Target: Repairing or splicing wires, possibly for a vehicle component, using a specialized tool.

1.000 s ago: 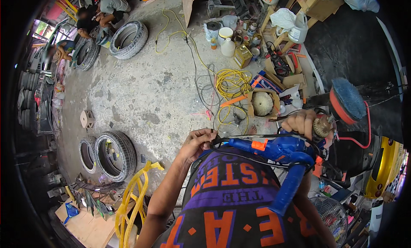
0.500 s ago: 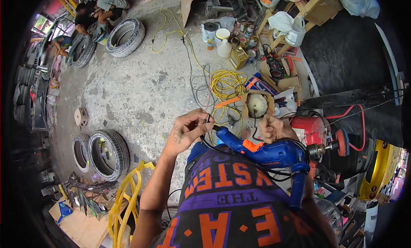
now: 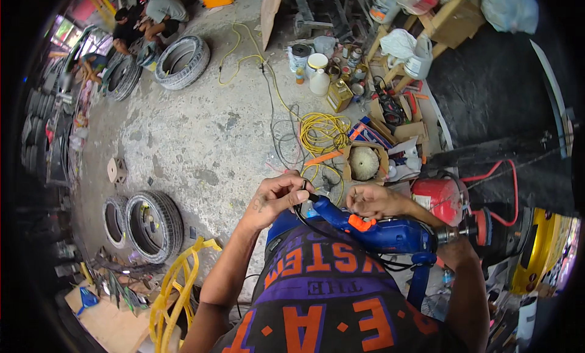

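— Looking at what, near and right of middle?
— At a blue power drill [image 3: 393, 234], lying crosswise in front of the dark shirt [image 3: 332, 286], with the rear handle [image 3: 329, 213] to the left and a round red-edged pad [image 3: 483, 227] on the metal chuck [image 3: 446, 234] to the right.
— Doing what with the left hand [image 3: 277, 201]?
— Pinching the black cord [image 3: 298, 215] just beside the rear handle, thumb and fingertips brought together.
— And with the right hand [image 3: 370, 202]?
— Hovering just past the far side of the drill, loosely half curled, gripping nothing visible.
— Heavy or light?
— Fairly heavy, to judge by the bulk, and probably weighted toward the right end. Hard and stiff overall, bendy only at the cord.
— Slippery?
— Perhaps a little on the smooth blue plastic.
— Where to take hold?
— Best by the rear handle, clear of the orange trigger [image 3: 361, 223], and by the side handle [image 3: 418, 283] pointing nearward. Better not by the pad, nor by the cord, likely to suffer under a pull.
— Supported how?
— Hard to make out from above, with the underside hidden.
— And farther off?
— Seeing a yellow cable coil [image 3: 325, 132] on the floor [image 3: 231, 152], well apart from the drill.
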Motion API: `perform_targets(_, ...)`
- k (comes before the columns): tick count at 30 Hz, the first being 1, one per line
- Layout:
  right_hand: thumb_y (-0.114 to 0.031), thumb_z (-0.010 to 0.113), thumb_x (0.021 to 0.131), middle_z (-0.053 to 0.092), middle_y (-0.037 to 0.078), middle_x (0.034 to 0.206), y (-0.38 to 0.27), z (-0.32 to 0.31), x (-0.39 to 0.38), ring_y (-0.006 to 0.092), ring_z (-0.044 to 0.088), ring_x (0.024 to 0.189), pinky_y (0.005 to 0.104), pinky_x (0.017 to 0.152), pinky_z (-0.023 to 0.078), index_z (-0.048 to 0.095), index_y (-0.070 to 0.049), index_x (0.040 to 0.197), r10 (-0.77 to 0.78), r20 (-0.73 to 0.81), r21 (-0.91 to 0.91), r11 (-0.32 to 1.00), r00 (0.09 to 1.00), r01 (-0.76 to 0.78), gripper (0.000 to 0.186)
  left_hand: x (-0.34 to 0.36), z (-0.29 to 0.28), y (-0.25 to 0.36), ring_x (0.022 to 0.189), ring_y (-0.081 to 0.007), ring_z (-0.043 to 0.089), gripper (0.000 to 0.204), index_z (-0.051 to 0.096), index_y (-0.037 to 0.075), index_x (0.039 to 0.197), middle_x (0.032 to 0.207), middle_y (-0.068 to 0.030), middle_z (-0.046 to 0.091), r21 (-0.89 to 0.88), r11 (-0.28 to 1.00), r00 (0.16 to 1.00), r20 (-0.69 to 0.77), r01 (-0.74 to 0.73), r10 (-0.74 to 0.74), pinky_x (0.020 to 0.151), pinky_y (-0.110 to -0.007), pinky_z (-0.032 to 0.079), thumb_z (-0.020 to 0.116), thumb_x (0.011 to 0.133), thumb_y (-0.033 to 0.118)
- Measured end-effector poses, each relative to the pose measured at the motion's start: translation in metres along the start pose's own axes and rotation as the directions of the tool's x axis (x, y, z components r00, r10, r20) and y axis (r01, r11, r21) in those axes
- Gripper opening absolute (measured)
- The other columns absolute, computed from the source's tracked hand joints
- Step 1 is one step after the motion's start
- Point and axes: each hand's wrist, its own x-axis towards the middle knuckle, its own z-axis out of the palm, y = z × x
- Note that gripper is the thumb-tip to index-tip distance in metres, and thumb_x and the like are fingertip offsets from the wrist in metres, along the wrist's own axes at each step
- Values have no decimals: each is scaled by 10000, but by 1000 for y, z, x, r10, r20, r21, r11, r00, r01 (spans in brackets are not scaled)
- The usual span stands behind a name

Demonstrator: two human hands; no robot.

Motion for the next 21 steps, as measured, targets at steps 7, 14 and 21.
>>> perform_targets(7,-314,853,824,623,60,1037,10,5,46,127,591,916,286,786,484,444,-51,1356,52,76,-609,793,996,5,721,-26,-34,-37,677,-29,452,241,706,12,1055,833,54,597,-117,961,959,-104,251,-263,583,-209,322,704,945,226)
perform_targets(14,-352,773,889,645,122,1206,32,40,126,189,606,1083,332,931,493,241,-57,1567,200,126,-475,872,972,-118,911,-60,-116,-39,834,-74,559,264,694,19,1163,956,11,657,-350,888,914,-163,298,-371,730,-223,451,684,974,202)
perform_targets(21,-273,761,908,664,143,1147,34,47,169,177,617,1009,312,886,513,212,-40,1580,166,13,-259,953,986,-157,899,-14,-225,-54,813,-110,567,428,619,3,1296,954,-34,629,-171,886,882,-130,430,-453,774,-258,474,609,1007,318)
